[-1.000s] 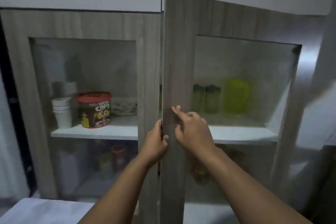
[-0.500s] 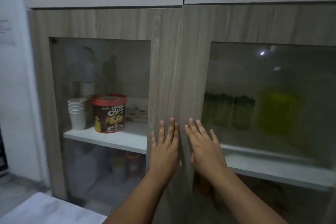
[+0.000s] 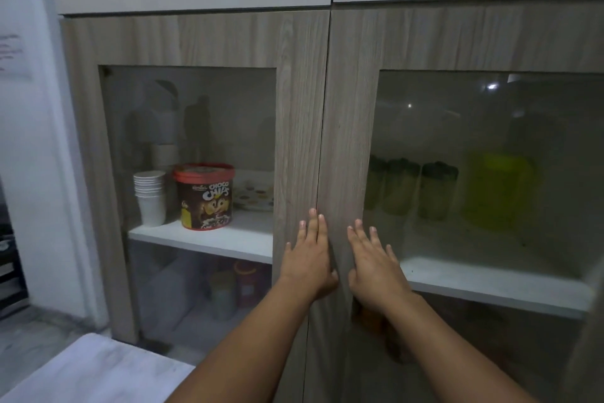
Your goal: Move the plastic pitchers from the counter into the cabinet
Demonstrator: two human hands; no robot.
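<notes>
The wooden cabinet (image 3: 294,43) has two glass-paned doors, both closed. My left hand (image 3: 309,255) lies flat on the left door's inner stile, fingers spread. My right hand (image 3: 372,258) lies flat on the right door's stile beside it. Neither hand holds anything. Behind the right glass, a yellow-green plastic pitcher (image 3: 496,190) stands on the white shelf (image 3: 490,285). Left of it stand three greenish containers with dark lids (image 3: 408,190), dim through the glass.
Behind the left glass are a stack of white cups (image 3: 150,196), a Choco Chips tub (image 3: 204,195) and a plate (image 3: 255,195). Jars sit on the lower shelf (image 3: 235,288). A white counter corner (image 3: 98,373) lies at the bottom left. A white wall (image 3: 29,173) borders the cabinet.
The right door has swung closed. My hands went from gripping its edge to lying flat on both doors, and they have barely moved in the last half second.
</notes>
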